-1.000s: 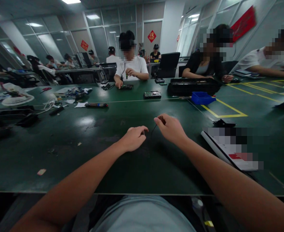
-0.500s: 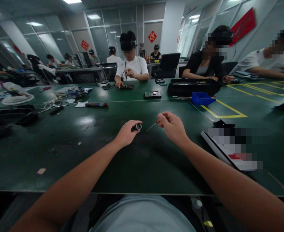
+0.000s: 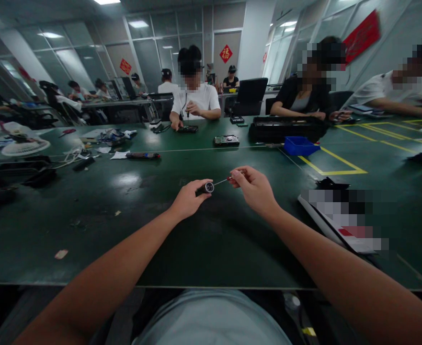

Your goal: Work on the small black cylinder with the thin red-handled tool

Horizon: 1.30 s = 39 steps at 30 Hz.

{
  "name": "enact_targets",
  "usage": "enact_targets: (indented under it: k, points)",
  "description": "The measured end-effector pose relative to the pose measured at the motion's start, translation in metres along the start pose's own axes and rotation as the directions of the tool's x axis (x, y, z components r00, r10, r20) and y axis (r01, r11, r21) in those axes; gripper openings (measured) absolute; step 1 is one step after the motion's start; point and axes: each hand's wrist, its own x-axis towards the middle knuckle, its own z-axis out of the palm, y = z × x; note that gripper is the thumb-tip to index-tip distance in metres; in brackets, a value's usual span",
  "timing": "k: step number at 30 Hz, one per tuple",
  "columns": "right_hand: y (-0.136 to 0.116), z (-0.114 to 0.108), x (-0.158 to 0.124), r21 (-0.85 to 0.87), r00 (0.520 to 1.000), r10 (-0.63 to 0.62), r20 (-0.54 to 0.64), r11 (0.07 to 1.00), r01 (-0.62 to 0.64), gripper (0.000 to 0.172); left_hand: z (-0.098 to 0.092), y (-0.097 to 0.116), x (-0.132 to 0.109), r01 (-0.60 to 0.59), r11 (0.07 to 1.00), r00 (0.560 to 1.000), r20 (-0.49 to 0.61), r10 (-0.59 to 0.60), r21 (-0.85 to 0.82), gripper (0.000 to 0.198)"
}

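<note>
Above the middle of the green table [image 3: 196, 249], my left hand [image 3: 188, 199] is closed around a small black cylinder [image 3: 208, 187]. Its round end, with a pale rim, faces up and to the right. My right hand [image 3: 254, 187] pinches a screwdriver [image 3: 221, 181] with a thin metal shaft and a reddish handle, mostly hidden by the fingers. The shaft points left, and its tip meets the cylinder's round end; I cannot tell whether it is inside it or just touching.
A taped bundle like a pen-shaped tool [image 3: 143, 155] lies ahead left. Farther off are a hard drive [image 3: 226, 140], a blue bin [image 3: 301, 146] and a long black casing [image 3: 288, 129]. A white packet [image 3: 340, 225] lies right. A co-worker [image 3: 195, 98] sits opposite.
My right hand has moved slightly left, and the screwdriver's tip has come up to the cylinder's end. The cylinder has turned and shifted a little to the right.
</note>
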Motion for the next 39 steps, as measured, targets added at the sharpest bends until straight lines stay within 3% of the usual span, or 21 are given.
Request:
enact_targets:
  k: [4,7,22,29,34,39]
  points:
    - [-0.0058,-0.0037,-0.0025,-0.273,0.998,-0.026,-0.052,0.962,0.011,0.041,-0.0009,-0.0008,-0.0006,-0.014,1.000,1.000,-0.001,0.014,-0.002,0.042]
    - [-0.0058,-0.0042,-0.0033,-0.350,0.996,-0.058,-0.067,0.936,0.031,0.046,-0.0012,-0.0008,-0.0006,-0.020,1.000,1.000,-0.004,0.020,-0.008,0.043]
    - [-0.0079,-0.0041,-0.0054,-0.216,0.977,-0.183,0.106,0.955,0.202,0.013,-0.0027,-0.0015,-0.0003,0.007,1.000,1.000,-0.007,-0.007,-0.009,0.043]
    - [-0.0109,-0.0054,-0.0064,-0.218,0.961,-0.204,0.189,0.945,0.243,0.017,-0.0013,-0.0072,0.0004,-0.010,1.000,1.000,-0.015,0.009,-0.003,0.044]
    - [-0.0103,-0.0053,-0.0052,-0.258,0.977,-0.130,0.167,0.951,0.171,0.038,-0.0012,-0.0059,0.0001,-0.015,1.000,1.000,-0.008,0.015,-0.002,0.044]
    - [-0.0105,-0.0059,-0.0042,-0.312,0.986,-0.098,0.135,0.940,0.136,0.035,-0.0015,-0.0044,-0.0002,-0.016,1.000,1.000,0.011,0.016,-0.001,0.043]
